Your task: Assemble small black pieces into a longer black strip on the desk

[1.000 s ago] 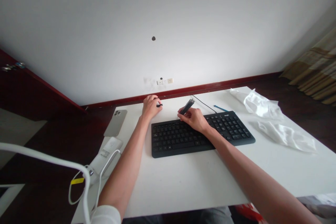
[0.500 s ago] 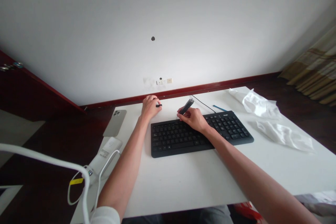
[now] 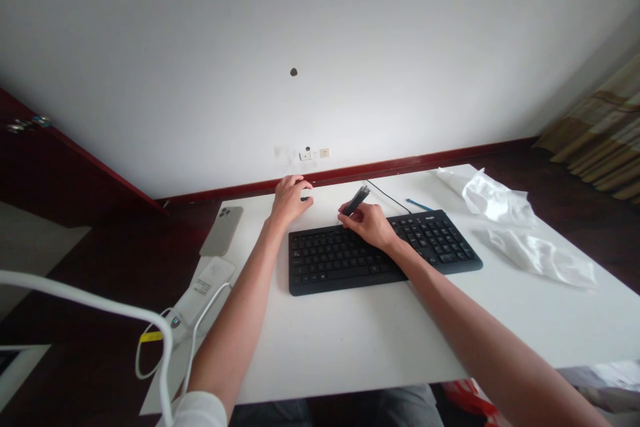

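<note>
The right hand (image 3: 373, 223) pinches a dark pen (image 3: 357, 201) over the keyboard's (image 3: 345, 273) back edge, while the left hand (image 3: 289, 200), apart from it, curls beyond the keyboard's far left corner about a small black piece (image 3: 305, 199), though I can't tell whether it grips that. They're at a white table (image 3: 345, 353), with a blue stick (image 3: 419, 205) behind the keyboard, crumpled plastic (image 3: 500, 200) to its right, and a phone (image 3: 221, 231) and a white corded box (image 3: 207, 287) to its left. Past the keyboard stands a pale wall (image 3: 400, 53) with sockets (image 3: 315, 155), a red door (image 3: 65, 167) off left and a tan curtain (image 3: 600, 130) off right.
</note>
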{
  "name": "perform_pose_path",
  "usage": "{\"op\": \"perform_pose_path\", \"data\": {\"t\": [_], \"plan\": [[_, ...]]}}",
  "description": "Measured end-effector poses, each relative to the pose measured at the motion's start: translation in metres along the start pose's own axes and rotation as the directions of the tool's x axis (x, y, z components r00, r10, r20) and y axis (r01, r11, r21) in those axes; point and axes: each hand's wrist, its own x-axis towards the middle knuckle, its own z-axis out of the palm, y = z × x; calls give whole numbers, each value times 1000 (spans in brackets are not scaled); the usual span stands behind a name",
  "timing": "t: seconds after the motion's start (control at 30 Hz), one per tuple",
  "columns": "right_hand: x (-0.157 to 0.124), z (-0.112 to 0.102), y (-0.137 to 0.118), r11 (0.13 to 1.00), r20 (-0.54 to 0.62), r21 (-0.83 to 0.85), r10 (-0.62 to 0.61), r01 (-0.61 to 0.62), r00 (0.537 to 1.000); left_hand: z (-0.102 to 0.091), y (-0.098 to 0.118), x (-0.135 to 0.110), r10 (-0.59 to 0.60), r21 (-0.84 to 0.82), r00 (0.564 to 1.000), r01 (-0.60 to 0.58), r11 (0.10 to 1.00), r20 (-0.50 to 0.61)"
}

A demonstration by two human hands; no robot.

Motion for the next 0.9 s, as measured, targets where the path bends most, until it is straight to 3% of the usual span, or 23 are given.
{"op": "perform_pose_path", "data": {"t": [0.13, 0.27, 0.37, 0.5, 0.9], "plan": [[0, 0, 1, 1000, -26, 11, -15, 16, 1000, -9, 27, -22, 58, -58, 997, -62, 996, -54], [2, 2, 7, 999, -73, -9, -37, 36, 997, -9, 54, -58, 157, -37, 987, -159, 987, -36], [2, 3, 10, 999, -86, -2, -39, 39, 996, -6, 66, -79, 142, -62, 989, -144, 988, -30], [3, 2, 11, 1000, -103, -6, -31, 31, 994, -2, 70, -91, 94, -142, 995, -95, 985, -15], [3, 2, 11, 1000, -96, 1, -28, 29, 995, 3, 76, -99, 122, -246, 992, -108, 963, 43]]}}
